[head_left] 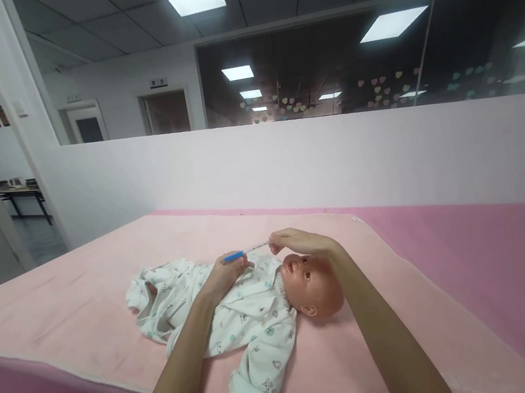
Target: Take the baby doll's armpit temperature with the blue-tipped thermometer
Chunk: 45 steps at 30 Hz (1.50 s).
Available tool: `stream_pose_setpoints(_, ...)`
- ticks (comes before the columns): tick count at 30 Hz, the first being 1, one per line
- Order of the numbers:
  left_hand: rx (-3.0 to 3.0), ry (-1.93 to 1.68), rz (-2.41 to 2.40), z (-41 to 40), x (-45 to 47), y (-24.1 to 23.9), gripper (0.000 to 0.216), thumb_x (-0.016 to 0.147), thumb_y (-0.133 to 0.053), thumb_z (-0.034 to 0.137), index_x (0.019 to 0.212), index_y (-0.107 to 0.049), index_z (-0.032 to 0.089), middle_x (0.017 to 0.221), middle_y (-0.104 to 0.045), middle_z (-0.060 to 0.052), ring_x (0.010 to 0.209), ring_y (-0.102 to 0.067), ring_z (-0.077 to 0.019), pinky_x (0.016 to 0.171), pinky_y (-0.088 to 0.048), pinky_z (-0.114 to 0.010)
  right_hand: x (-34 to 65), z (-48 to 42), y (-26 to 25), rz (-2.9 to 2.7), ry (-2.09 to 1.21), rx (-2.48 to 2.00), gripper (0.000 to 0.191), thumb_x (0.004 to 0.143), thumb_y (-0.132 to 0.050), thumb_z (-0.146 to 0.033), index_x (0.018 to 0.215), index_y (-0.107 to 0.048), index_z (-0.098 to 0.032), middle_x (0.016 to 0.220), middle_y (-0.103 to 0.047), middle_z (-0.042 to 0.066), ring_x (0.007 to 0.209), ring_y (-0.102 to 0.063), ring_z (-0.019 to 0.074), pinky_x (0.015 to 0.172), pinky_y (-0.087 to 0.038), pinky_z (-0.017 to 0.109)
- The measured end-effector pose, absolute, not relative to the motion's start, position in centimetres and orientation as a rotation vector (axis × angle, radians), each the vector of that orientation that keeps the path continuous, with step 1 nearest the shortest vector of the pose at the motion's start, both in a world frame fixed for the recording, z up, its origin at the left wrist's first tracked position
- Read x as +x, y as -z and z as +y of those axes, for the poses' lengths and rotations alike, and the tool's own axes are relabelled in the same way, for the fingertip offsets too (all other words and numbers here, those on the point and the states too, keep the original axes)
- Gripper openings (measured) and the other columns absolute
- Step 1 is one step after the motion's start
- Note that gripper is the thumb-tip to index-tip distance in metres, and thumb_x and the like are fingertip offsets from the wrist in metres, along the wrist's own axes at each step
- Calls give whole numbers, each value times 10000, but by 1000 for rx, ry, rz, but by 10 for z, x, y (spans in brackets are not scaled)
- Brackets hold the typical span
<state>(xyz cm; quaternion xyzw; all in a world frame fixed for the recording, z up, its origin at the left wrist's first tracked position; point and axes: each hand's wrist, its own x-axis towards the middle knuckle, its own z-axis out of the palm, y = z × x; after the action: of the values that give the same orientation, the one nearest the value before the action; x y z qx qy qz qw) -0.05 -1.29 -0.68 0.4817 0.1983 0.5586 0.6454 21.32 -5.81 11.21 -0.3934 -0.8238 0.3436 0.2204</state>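
Note:
A baby doll [308, 283] in a white printed sleepsuit [243, 315] lies on its back on a pink cloth, head to the right. Above its chest I hold a thin stick-like thing with a blue end [244, 252], perhaps a thermometer. My left hand [225, 274] is closed on the blue end and rests on the doll's chest. My right hand [301, 242] pinches the other, clear tip just above the doll's face. The stick lies roughly level between both hands.
The pink cloth [83, 302] covers a wide table whose near edge runs along the bottom left. A white low wall [287, 165] with dark glass above stands behind. An open doorway [27, 217] is at the far left.

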Motion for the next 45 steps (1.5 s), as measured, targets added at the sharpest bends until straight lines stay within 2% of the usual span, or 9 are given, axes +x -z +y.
stream_pose_setpoints(3, 1081, -1299, 446, -12, -1, 7, 175, 577, -780, 236, 665, -659, 144, 666, -627, -14, 731, -618, -165, 863, -432, -362, 213, -60, -114, -2313, -950, -1123, 316, 847, -389, -423, 722, -532, -170, 832, -534, 25, 791, -500, 134, 644, -397, 230)
stream_pose_setpoints(8, 1099, -1308, 453, -11, -1, 7, 192, 587, -770, 279, 641, -651, 139, 665, -610, -15, 708, -599, -151, 842, -441, -352, 217, -60, -115, -2405, -965, -1245, 364, 816, -413, -503, 786, -573, -177, 805, -553, 3, 511, -411, 67, 460, -329, 206)
stream_pose_setpoints(12, 1132, -1308, 493, -9, 0, 7, 260, 590, -751, 362, 623, -635, 132, 664, -583, -17, 696, -574, -144, 821, -451, -344, 216, -56, -112, -2467, -1006, -1218, 366, 795, -454, -510, 796, -595, -172, 660, -537, -13, 509, -452, 81, 458, -339, 201)
stream_pose_setpoints(16, 1149, -1307, 520, -9, 0, 5, 321, 581, -738, 421, 642, -637, 123, 677, -573, -23, 684, -566, -140, 804, -458, -342, 212, -53, -109, -2452, -1038, -1202, 355, 809, -439, -489, 797, -595, -170, 694, -542, -2, 533, -489, 84, 446, -347, 187)
stream_pose_setpoints(24, 1280, -1236, 645, -12, 2, 6, 246, 554, -780, 268, 734, -692, 126, 726, -639, -46, 713, -583, -146, 777, -455, -309, 216, -52, -112, -2394, -1029, -1202, 376, 822, -392, -525, 817, -562, -190, 873, -540, 6, 462, -421, 45, 395, -304, 189)
stream_pose_setpoints(30, 1386, -1236, 700, -12, 2, 6, 238, 548, -776, 272, 731, -706, 137, 727, -647, -49, 738, -588, -164, 736, -462, -285, 220, -53, -114, -2412, -967, -1189, 370, 813, -410, -507, 800, -583, -180, 908, -562, 24, 595, -456, 83, 417, -310, 175)
stream_pose_setpoints(35, 1413, -1254, 696, -12, 3, 6, 227, 553, -773, 272, 729, -710, 143, 734, -651, -50, 738, -590, -165, 727, -464, -278, 221, -55, -115, -2384, -949, -1183, 363, 809, -423, -496, 826, -603, -182, 955, -576, 41, 747, -504, 138, 469, -368, 194)
stream_pose_setpoints(41, 1405, -1230, 723, -14, 3, 4, 248, 541, -779, 271, 740, -710, 140, 696, -643, -47, 746, -589, -177, 722, -464, -282, 220, -54, -116, -2374, -863, -1018, 324, 820, -451, -441, 800, -621, -165, 905, -613, 39, 854, -533, 152, 741, -411, 267)
stream_pose_setpoints(45, 1417, -1211, 723, -14, 1, 5, 250, 552, -774, 271, 758, -709, 146, 756, -652, -53, 757, -582, -173, 729, -454, -279, 219, -53, -117, -2355, -842, -982, 322, 811, -470, -438, 787, -627, -158, 881, -628, 45, 863, -541, 161, 785, -392, 283)
